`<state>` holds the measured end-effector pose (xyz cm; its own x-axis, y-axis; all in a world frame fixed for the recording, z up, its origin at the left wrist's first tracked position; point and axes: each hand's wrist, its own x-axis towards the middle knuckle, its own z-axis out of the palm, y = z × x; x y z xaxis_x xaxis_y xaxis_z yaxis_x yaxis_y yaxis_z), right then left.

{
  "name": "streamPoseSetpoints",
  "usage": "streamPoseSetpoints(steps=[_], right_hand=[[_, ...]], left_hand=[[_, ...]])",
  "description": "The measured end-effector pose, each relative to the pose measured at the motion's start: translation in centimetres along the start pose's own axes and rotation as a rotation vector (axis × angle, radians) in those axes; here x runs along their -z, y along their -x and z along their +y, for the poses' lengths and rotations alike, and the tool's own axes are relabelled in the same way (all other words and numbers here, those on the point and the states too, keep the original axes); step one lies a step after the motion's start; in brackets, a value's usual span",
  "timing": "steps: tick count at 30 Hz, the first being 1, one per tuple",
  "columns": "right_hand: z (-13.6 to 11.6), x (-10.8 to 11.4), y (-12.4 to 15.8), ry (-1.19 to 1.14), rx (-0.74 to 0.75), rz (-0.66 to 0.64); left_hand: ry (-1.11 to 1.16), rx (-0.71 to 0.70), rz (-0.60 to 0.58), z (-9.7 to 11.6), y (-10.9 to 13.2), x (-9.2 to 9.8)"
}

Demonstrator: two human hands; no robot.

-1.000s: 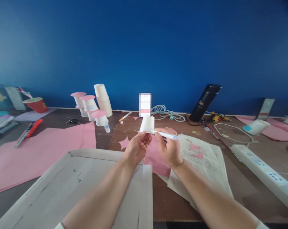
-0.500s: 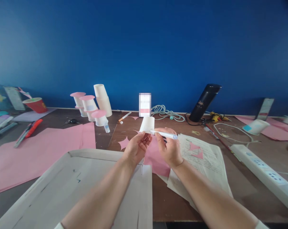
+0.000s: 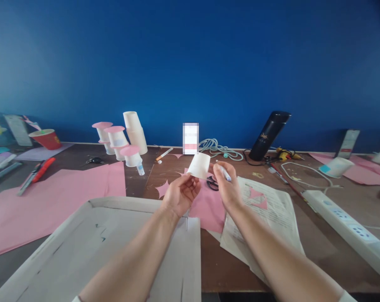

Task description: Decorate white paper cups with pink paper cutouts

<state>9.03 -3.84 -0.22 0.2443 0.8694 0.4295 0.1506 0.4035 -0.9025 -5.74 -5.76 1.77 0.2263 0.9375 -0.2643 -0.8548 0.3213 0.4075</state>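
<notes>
My left hand (image 3: pixel 181 192) grips a white paper cup (image 3: pixel 200 166) near its lower edge, holding it tilted over the table. Just to the right, my right hand (image 3: pixel 227 184) is closed around a white pen (image 3: pixel 225 173), whose tip is apart from the cup. Between the hands, black scissors handles (image 3: pixel 212 183) show beside a pink sheet (image 3: pixel 206 207). Printed papers (image 3: pixel 281 209) with pink scraps (image 3: pixel 259 204) on them lie by my right forearm.
Cups topped with pink discs (image 3: pixel 116 130) and stacked white cups (image 3: pixel 135 132) stand back left. A black flask (image 3: pixel 269 135), coiled cable (image 3: pixel 220 147) and power strip (image 3: pixel 341 218) are rightward. A white box lid (image 3: pixel 114 247) fills the front left, near a box cutter (image 3: pixel 35 175).
The pen has come away from the cup as my right hand moved slightly right. The cup has turned and shifted a little to the right. Scissors handles now show between the hands.
</notes>
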Motion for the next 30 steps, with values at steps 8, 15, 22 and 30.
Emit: streamPoseSetpoints(steps=[8, 15, 22, 30], right_hand=[[0.1, -0.6, 0.0, -0.212, -0.285, -0.078], [-0.1, -0.4, -0.1, -0.195, -0.276, -0.052], [-0.5, -0.3, 0.0, 0.015, -0.093, -0.014], [-3.0, 0.6, 1.0, 0.229, 0.431, 0.018]], left_hand=[[-0.096, 0.007, -0.021, -0.6, 0.3, 0.0], [-0.253, -0.071, -0.119, -1.1, 0.4, 0.2], [-0.299, -0.128, -0.132, -1.3, 0.4, -0.2], [-0.19, -0.17, 0.026, -0.8, 0.0, 0.1]])
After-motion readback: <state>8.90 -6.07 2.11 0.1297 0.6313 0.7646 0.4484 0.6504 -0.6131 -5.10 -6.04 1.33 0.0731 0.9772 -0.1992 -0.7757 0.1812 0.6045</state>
